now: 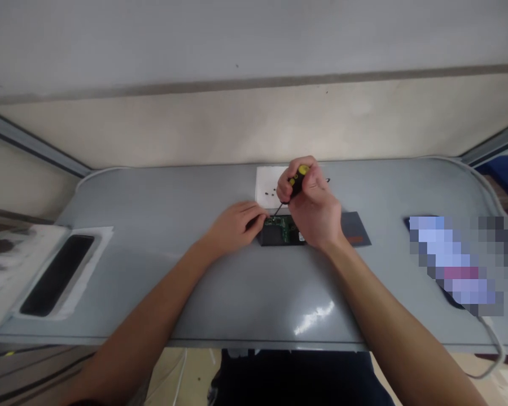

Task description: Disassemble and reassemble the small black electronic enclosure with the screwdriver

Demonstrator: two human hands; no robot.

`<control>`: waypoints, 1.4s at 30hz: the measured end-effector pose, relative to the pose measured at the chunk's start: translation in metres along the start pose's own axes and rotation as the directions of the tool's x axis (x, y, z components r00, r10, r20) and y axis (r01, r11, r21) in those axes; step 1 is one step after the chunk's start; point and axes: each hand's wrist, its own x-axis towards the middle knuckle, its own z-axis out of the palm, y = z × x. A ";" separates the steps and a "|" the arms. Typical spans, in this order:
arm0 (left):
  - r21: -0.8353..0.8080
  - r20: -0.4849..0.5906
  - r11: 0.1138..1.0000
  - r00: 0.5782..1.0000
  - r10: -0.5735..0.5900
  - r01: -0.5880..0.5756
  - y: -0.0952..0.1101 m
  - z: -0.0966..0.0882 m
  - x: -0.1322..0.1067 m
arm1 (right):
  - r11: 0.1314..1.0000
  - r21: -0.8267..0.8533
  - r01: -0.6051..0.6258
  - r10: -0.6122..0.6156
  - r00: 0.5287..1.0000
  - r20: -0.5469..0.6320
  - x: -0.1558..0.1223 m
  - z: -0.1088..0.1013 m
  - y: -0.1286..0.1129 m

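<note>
A black-framed electronic device with a green circuit board [284, 230] lies in the middle of the grey table. My left hand [239, 224] grips its left end, thumb and fingers drawn together at the corner. My right hand [315, 206] is wrapped round the black and yellow handle of a screwdriver [297, 179]. The screwdriver's thin shaft slants down to the left, its tip at the upper left part of the board, close to my left fingertips. My right hand hides part of the board's right side.
Behind the device is a white sheet [262, 177] with several small dark pieces, perhaps screws. A dark grey flat piece [355, 225] lies to the right. On the far left, a black phone [57, 276] rests on white paper; a blurred device [452, 262] with a cable is at right.
</note>
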 end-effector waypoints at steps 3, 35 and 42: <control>-0.015 -0.009 1.000 1.000 -0.001 0.001 0.000 0.000 0.000 | 1.000 -0.001 0.014 -0.014 1.000 -0.009 0.001 0.000 0.001; -0.004 0.012 1.000 1.000 -0.014 0.014 -0.004 0.001 -0.002 | 0.999 0.009 0.048 -0.048 0.998 0.035 -0.005 0.007 0.011; 0.027 0.018 1.000 1.000 -0.013 0.012 -0.003 0.000 -0.001 | 0.998 0.017 0.067 -0.068 0.995 0.079 -0.005 0.006 0.013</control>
